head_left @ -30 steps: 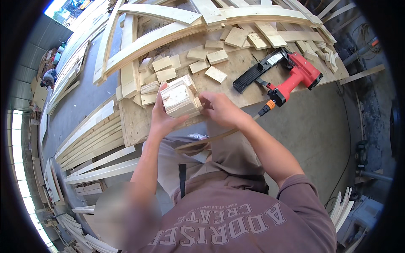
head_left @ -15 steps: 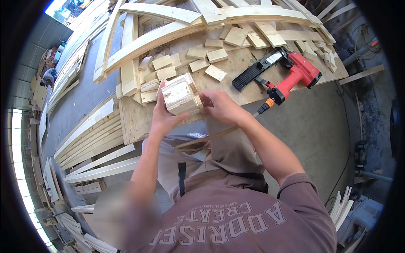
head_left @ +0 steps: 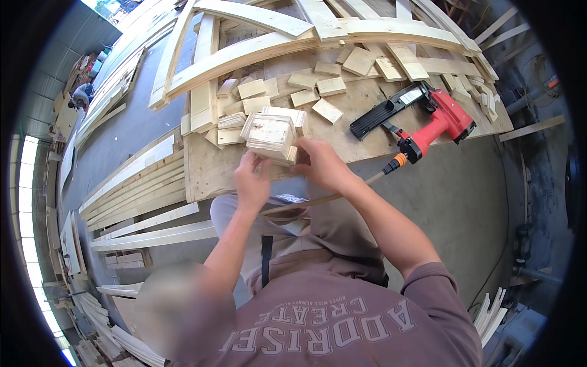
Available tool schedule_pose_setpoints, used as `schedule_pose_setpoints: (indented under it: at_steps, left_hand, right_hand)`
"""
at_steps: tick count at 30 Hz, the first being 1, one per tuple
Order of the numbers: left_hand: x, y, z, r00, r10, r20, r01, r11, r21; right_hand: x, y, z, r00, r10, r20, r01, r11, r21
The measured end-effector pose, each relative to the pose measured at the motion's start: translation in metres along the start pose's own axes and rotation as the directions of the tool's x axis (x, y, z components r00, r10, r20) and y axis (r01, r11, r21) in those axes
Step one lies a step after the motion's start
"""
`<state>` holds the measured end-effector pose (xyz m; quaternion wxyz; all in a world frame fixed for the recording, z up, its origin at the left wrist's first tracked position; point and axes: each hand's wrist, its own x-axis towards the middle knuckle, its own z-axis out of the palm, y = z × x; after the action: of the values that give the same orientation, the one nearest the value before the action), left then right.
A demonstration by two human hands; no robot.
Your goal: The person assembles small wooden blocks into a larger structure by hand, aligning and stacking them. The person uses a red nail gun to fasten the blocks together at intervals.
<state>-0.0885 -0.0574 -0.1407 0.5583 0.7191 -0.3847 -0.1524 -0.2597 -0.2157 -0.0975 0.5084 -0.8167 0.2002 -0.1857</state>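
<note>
A stack of pale plywood blocks [head_left: 273,136] stands at the near edge of the wooden workbench [head_left: 205,177], its layered edges facing me. My right hand [head_left: 324,164] grips the stack's right side, fingertips curled against it. With bent fingers pressed together, my left hand [head_left: 252,180] holds the near lower edge of the same stack; some of its fingertips are hidden beneath. Several loose rectangular wood blocks [head_left: 251,89] lie just beyond. To the right, a red and black pneumatic nail gun [head_left: 431,125] rests on the bench, touched by neither hand.
A large slatted timber frame [head_left: 244,58] covers the far side of the bench. The gun's air hose [head_left: 367,181] runs down across my lap. Long boards [head_left: 137,189] are stacked at the left. Far left, another person [head_left: 81,96] bends near some timber.
My left hand has slid from the stack's left side down to its near lower edge. My right hand stays on the right side. The whole view has shifted slightly.
</note>
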Motion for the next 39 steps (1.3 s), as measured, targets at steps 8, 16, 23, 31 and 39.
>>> schedule_pose_setpoints:
  at_steps: [8,16,23,31,39]
  left_hand:
    - [-0.02,0.044,0.045,0.999,0.006,-0.041,0.008,0.949,0.315]
    - [-0.02,0.031,0.051,0.992,-0.029,-0.12,0.063,0.955,0.291]
    - [0.0,0.021,0.016,0.99,-0.134,0.04,0.137,0.984,-0.115]
    - [0.025,0.021,-0.042,0.944,-0.158,0.29,0.251,0.913,-0.321]
    - [0.037,0.016,-0.057,0.936,-0.076,0.344,0.16,0.962,-0.222]
  right_hand:
    - [0.0,0.003,-0.002,1.0,0.014,-0.028,-0.016,0.998,-0.068]
    - [-0.001,-0.008,-0.013,0.992,0.069,0.104,-0.071,0.997,0.016]
    - [-0.02,-0.019,-0.03,0.991,0.129,-0.037,-0.13,0.991,-0.041]
    - [-0.045,-0.015,-0.045,0.978,0.152,-0.14,-0.168,0.979,-0.111]
    - [-0.045,-0.01,-0.038,0.987,0.08,-0.142,-0.102,0.982,-0.158]
